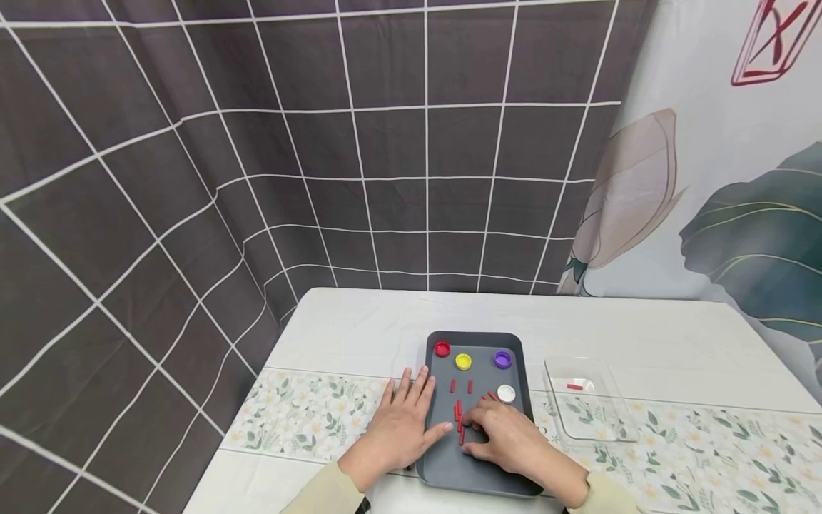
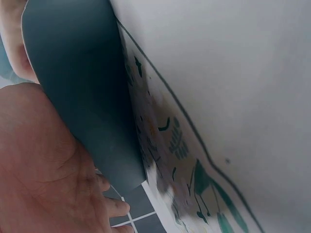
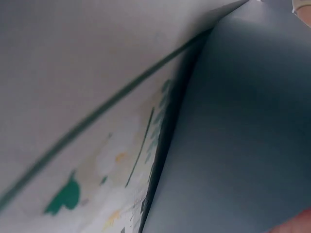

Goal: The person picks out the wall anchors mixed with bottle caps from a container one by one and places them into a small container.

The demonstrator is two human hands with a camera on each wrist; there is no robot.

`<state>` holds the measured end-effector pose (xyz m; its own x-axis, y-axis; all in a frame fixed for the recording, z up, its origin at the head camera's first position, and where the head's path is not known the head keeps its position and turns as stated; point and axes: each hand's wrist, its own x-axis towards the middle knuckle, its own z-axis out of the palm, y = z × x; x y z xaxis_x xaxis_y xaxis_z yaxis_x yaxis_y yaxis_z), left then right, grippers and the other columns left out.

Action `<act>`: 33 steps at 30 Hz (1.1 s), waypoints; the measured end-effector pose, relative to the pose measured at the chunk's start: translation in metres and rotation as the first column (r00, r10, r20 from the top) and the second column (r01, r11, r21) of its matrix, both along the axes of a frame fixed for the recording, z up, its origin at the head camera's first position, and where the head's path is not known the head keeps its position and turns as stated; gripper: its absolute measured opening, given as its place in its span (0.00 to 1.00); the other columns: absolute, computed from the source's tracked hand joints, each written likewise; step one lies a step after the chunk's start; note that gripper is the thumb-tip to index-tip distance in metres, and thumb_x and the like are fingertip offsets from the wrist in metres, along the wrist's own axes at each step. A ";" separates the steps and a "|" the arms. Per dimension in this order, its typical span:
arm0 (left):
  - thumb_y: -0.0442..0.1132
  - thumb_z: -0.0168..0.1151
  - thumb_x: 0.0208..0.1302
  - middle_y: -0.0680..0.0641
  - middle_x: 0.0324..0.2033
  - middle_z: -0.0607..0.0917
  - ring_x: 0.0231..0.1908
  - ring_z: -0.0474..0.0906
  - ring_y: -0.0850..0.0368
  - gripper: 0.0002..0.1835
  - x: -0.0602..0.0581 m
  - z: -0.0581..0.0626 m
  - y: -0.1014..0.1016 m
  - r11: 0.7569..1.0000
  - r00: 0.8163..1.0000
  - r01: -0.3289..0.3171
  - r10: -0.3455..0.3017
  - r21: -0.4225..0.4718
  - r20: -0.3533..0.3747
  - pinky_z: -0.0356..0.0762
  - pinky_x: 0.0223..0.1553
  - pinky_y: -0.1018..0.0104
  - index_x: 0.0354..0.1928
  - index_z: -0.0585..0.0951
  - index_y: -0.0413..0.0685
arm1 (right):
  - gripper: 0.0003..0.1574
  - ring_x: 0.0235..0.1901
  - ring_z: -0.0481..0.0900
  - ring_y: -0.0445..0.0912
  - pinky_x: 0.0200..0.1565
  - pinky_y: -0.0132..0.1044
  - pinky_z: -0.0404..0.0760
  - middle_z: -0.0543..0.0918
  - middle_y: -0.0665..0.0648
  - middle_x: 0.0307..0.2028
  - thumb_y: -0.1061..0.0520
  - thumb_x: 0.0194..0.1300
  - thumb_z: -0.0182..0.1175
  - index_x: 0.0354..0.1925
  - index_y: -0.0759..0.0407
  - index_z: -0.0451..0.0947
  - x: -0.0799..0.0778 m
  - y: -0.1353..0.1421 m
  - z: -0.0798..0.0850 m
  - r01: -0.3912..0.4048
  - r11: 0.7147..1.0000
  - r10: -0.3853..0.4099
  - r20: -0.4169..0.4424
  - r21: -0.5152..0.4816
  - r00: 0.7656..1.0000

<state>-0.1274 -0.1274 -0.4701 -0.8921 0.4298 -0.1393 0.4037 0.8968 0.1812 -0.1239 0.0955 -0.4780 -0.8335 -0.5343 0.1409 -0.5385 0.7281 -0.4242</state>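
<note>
A dark grey tray (image 1: 475, 482) lies on the table. My left hand (image 1: 401, 422) rests with spread, straight fingers along its left edge; part of the palm (image 2: 43, 160) shows beside the tray wall in the left wrist view. My right hand (image 1: 504, 435) is over the tray's right half, with finger and thumb curled at the two ends of a short red stick (image 1: 462, 435). Other red sticks (image 1: 457, 412) lie just above it. Two separate red sticks (image 1: 470, 387) lie farther up, and more are partly hidden behind the right hand.
On the tray are a red cap (image 1: 442, 348), a yellow cap (image 1: 463, 361), a purple cap (image 1: 503, 359) and a white cap (image 1: 506, 393). To the right stands a clear shallow box (image 1: 626, 428) with one red stick inside. A floral runner (image 1: 302, 410) crosses the white table.
</note>
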 end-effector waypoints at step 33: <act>0.72 0.37 0.74 0.46 0.81 0.49 0.79 0.42 0.42 0.46 -0.001 -0.004 0.001 1.000 1.000 0.001 -0.001 -0.009 -0.023 0.45 0.76 0.41 0.81 0.54 0.47 | 0.21 0.28 0.74 0.41 0.29 0.40 0.77 0.77 0.47 0.28 0.45 0.49 0.80 0.31 0.53 0.81 -0.002 -0.015 -0.001 0.034 0.990 -0.027 -0.056 0.136 0.998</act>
